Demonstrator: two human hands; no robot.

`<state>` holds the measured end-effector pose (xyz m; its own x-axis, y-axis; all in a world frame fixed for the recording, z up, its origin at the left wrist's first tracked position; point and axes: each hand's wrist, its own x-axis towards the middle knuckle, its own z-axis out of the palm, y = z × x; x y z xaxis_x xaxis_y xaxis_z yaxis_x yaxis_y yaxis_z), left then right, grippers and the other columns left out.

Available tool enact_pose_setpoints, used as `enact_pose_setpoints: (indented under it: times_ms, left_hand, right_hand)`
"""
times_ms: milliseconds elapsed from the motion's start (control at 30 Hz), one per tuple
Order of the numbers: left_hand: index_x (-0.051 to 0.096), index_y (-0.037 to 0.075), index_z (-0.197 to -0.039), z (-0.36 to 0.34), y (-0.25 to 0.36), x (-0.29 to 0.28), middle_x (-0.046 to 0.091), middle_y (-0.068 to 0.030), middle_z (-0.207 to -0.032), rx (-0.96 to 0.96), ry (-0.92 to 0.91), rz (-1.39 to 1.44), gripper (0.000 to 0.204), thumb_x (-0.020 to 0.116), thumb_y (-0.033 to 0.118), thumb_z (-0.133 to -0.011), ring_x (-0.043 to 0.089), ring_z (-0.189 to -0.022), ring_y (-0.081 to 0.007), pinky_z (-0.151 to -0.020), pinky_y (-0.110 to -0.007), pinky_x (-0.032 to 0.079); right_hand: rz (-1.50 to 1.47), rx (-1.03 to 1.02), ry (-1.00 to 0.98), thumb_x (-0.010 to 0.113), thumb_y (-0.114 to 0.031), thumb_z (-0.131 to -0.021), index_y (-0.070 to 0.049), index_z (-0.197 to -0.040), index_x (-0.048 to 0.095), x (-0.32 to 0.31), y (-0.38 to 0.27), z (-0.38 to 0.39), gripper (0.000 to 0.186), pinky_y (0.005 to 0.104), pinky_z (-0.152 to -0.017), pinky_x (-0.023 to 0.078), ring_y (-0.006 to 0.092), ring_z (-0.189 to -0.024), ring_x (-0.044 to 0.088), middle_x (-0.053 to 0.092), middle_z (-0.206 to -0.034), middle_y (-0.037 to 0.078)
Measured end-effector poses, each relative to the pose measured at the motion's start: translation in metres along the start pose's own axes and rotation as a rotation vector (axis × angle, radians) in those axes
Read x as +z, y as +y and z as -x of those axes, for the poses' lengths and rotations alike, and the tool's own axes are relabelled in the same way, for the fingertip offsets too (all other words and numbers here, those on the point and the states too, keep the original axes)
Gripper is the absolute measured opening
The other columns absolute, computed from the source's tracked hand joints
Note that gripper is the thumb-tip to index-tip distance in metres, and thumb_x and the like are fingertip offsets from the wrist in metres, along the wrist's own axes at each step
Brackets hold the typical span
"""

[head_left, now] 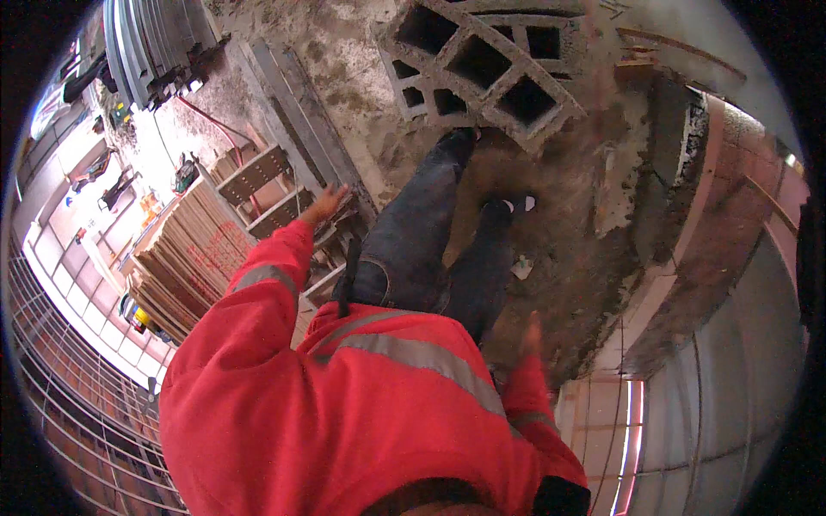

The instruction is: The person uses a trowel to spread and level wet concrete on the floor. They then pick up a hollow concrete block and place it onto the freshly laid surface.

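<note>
My left hand [326, 205] is stretched out at the side with its fingers extended and apart. It holds nothing that I can see, and it is nearest to grey slotted pieces [251, 175] beside a stack of boards. My right hand [532, 337] hangs low by my right leg and looks blurred. Its fingers are too smeared to read, and no object shows in it. Ahead of my feet, hollow grey concrete blocks [471, 36] are piled on one another, the top one lying askew with its holes facing up. Both sleeves are red with reflective bands.
Brown boards [185, 258] stand stacked at left, near long planks [314, 129] on the dirty concrete floor [572, 232]. Metal channels [159, 47] lie far left. Wire mesh [82, 430] lines the lower left. A raised ledge [688, 206] runs along the right.
</note>
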<state>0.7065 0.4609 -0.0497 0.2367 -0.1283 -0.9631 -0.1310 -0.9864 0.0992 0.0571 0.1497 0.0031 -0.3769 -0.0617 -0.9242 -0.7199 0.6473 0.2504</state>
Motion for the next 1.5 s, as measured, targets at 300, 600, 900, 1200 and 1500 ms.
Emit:
enact_pose_setpoints:
  times_ms: [300,600,900,1200,1500]
  left_hand:
    - [0.035,0.004,-0.140,-0.005,0.116,0.092,0.034,-0.0126,-0.145,-0.205,-0.623,0.503,0.077,0.031,0.064,-0.090,0.034,-0.131,-0.0283,-0.107,-0.037,0.026]
    - [0.060,0.002,-0.103,0.062,0.292,-0.094,0.066,-0.0119,-0.092,0.396,0.127,0.550,0.048,0.051,0.048,-0.089,0.064,-0.084,-0.0237,-0.079,-0.035,0.045]
    - [0.048,-0.005,-0.126,-0.076,0.327,-0.205,0.054,-0.0226,-0.122,0.447,0.617,0.003,0.079,0.075,0.044,-0.071,0.050,-0.117,-0.0285,-0.094,-0.035,0.040]
    - [0.062,-0.002,-0.107,-0.199,0.312,-0.272,0.067,-0.0092,-0.095,0.691,0.203,0.075,0.042,0.070,0.023,-0.074,0.061,-0.081,-0.0178,-0.073,-0.032,0.047]
    - [0.067,0.009,-0.091,-0.170,0.337,-0.253,0.066,-0.0175,-0.080,0.737,0.607,-0.857,0.033,0.070,0.037,-0.072,0.063,-0.073,-0.0358,-0.072,-0.042,0.049]
  right_hand:
    - [-0.861,0.305,-0.629,0.045,-0.048,-0.092,-0.004,-0.123,0.051,0.107,-0.068,0.096,0.054,0.0415,-0.089,0.044,0.0260,-0.100,0.057,0.059,-0.115,0.012]
    - [-0.623,-0.809,-0.133,0.059,-0.019,-0.088,-0.002,-0.111,0.051,-0.059,-0.173,0.032,0.030,0.0329,-0.068,0.047,0.0152,-0.073,0.058,0.059,-0.076,0.005]
    - [0.024,-0.896,-0.203,0.071,-0.059,-0.065,0.001,-0.109,0.062,0.052,-0.447,0.106,0.075,0.0372,-0.085,0.046,0.0281,-0.100,0.060,0.062,-0.110,0.017]
    - [-0.447,-0.780,0.469,0.070,-0.016,-0.065,0.000,-0.118,0.048,0.163,-0.509,0.101,0.059,0.0456,-0.085,0.046,0.0401,-0.097,0.057,0.060,-0.105,0.022]
    - [-0.429,-0.873,0.730,0.063,-0.010,-0.066,0.000,-0.115,0.051,0.146,-0.500,0.071,0.051,0.0458,-0.080,0.049,0.0399,-0.090,0.060,0.063,-0.095,0.023]
